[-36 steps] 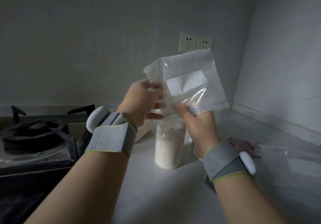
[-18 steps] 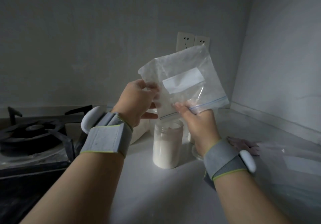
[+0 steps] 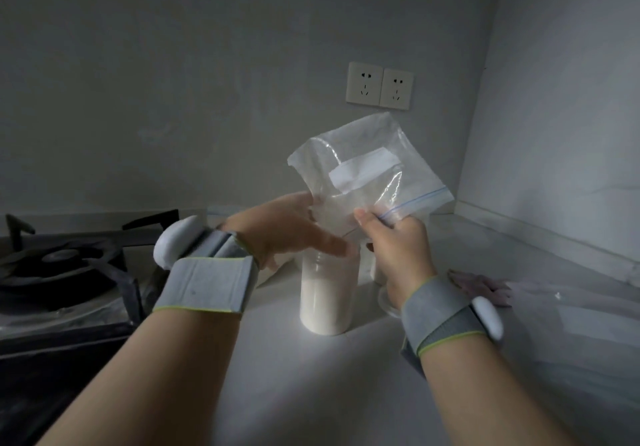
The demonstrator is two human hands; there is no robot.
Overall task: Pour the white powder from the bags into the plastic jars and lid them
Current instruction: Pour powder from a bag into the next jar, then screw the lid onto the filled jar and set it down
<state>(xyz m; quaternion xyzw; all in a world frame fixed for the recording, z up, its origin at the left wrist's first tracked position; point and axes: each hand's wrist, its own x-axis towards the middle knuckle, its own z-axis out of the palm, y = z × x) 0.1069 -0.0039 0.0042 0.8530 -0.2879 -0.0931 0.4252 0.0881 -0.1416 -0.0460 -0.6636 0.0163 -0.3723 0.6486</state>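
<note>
The right hand (image 3: 398, 255) pinches the mouth edge of the clear plastic zip bag (image 3: 367, 175). Its thumb and curled fingers are closed on the film just beside the blue seal line (image 3: 419, 199), probably to keep the opening taut and aimed downward. The left hand (image 3: 277, 231) reaches in from the other side. Its thumb lies straight across towards the jar's rim and its upper fingers meet the bag's lower left edge. Blur and the film hide whether it actually grips the bag or only steadies it, so I cannot tell.

The bag hangs upside down and tilted between the two hands, its closed bottom highest and its white label strip (image 3: 363, 170) facing the camera. It looks nearly flat and emptied, with only a haze of powder inside, so the hold seems meant to funnel out the last of the contents.

The lowest corner of the bag's mouth sits directly above the open top of the clear plastic jar (image 3: 329, 265), just beyond both sets of fingertips. The jar stands upright and unlidded on the pale grey bench (image 3: 311, 376), towards the back edge, and the white powder (image 3: 325, 303) fills most of it.

A second small jar (image 3: 377, 269) is partly hidden behind the right hand. A pink cloth (image 3: 481, 286) lies towards the right edge, a black gas hob (image 3: 62, 269) is at the left end, and twin white wall sockets (image 3: 379, 87) sit above.
</note>
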